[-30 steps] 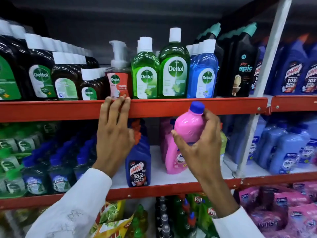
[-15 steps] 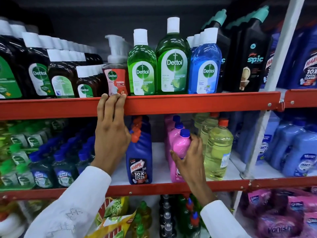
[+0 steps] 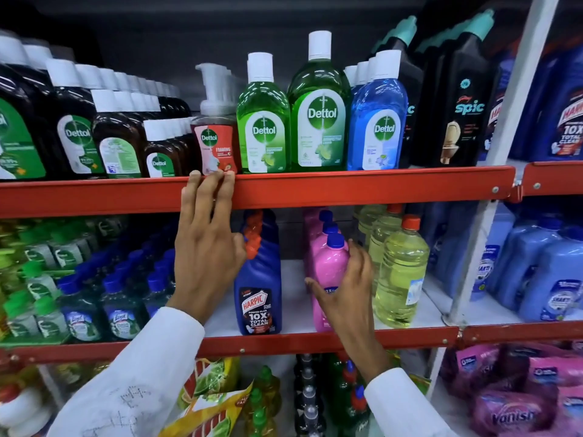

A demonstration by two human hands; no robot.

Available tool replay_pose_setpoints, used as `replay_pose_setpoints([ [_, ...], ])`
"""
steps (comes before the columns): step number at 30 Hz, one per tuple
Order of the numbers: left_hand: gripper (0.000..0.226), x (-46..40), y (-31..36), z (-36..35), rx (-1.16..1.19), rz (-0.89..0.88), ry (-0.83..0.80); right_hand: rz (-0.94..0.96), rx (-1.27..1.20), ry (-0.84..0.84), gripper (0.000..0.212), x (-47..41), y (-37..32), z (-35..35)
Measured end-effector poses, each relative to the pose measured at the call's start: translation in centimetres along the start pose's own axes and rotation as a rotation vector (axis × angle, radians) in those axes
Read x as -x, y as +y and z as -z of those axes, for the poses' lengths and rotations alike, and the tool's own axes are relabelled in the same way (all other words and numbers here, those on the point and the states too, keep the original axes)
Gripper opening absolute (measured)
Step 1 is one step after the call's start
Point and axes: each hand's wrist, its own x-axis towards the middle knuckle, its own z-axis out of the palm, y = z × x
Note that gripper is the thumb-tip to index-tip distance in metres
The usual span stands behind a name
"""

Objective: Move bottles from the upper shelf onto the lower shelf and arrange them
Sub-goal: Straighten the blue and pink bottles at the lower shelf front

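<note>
A pink bottle [image 3: 329, 266] with a blue cap stands upright at the front of a pink row on the white lower shelf [image 3: 293, 279]. My right hand [image 3: 347, 294] is cupped loosely around it. The thumb lies across its front, and the spread fingers are at its right side, beside a yellow bottle [image 3: 400, 279]. My left hand [image 3: 206, 247] lies flat against the red rail of the upper shelf [image 3: 347, 187], fingertips at the top edge under a red Dettol pump bottle [image 3: 214, 146]. Green [image 3: 263, 121] and blue Dettol bottles [image 3: 378, 121] stand on the upper shelf.
A blue Harpic bottle [image 3: 258, 288] stands just left of the pink row, with bare shelf between them. Small blue and green bottles [image 3: 94, 294] fill the lower left. Black Spic bottles [image 3: 463, 99] stand upper right. A white upright post [image 3: 492, 184] divides the bays.
My right hand brought the pink bottle down from in front of the upper rail and set it at the front of the pink row, and its grip has since loosened. The left hand stayed on the rail.
</note>
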Motion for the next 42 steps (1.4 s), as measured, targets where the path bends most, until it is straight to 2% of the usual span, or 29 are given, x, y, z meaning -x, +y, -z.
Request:
replay_pose_setpoints([
  [1, 0.081, 0.4, -0.1, 0.1, 0.036, 0.000, 0.004, 0.033, -0.021, 0.062, 0.088, 0.5, -0.2, 0.1],
  [3, 0.074, 2.1, -0.6, 0.1, 0.139, 0.027, 0.051, 0.158, -0.074, 0.178, 0.065, 2.0, -0.7, 0.0],
  [5, 0.065, 5.2, -1.0, -0.1, 0.297, 0.132, 0.108, 0.258, -0.111, 0.180, 0.044, 3.9, -1.0, -0.9],
  [8, 0.054, 10.6, -1.8, -1.2, 0.497, 0.429, 0.038, 0.124, -0.150, -0.045, 0.038, 6.0, -1.2, -3.2],
  [10, 0.054, 13.4, -2.5, -2.6, 0.518, 0.566, -0.157, -0.014, -0.123, -0.270, 0.045, 6.5, -0.9, -4.7],
  [12, 0.060, 14.9, -3.4, -4.0, 0.549, 0.648, -0.381, -0.075, -0.077, -0.442, 0.052, 6.4, -0.6, -6.1],
  [14, 0.066, 15.2, -4.1, -5.0, 0.577, 0.632, -0.535, -0.105, -0.065, -0.545, 0.055, 6.0, -0.3, -6.9],
  [16, 0.057, 14.8, -4.7, -5.9, 0.561, 0.541, -0.576, -0.089, -0.053, -0.590, 0.053, 5.6, -0.2, -7.3],
  [18, 0.046, 14.3, -5.0, -6.6, 0.569, 0.519, -0.586, -0.083, -0.055, -0.589, 0.050, 5.0, 0.1, -7.6],
  [21, 0.042, 14.1, -5.3, -7.6, 0.576, 0.529, -0.601, -0.105, -0.072, -0.569, 0.045, 4.7, 0.6, -8.1],
  [42, 0.047, 14.8, -5.9, -9.2, 0.516, 0.511, -0.588, -0.136, -0.122, -0.529, 0.043, 5.2, 2.5, -9.8],
])
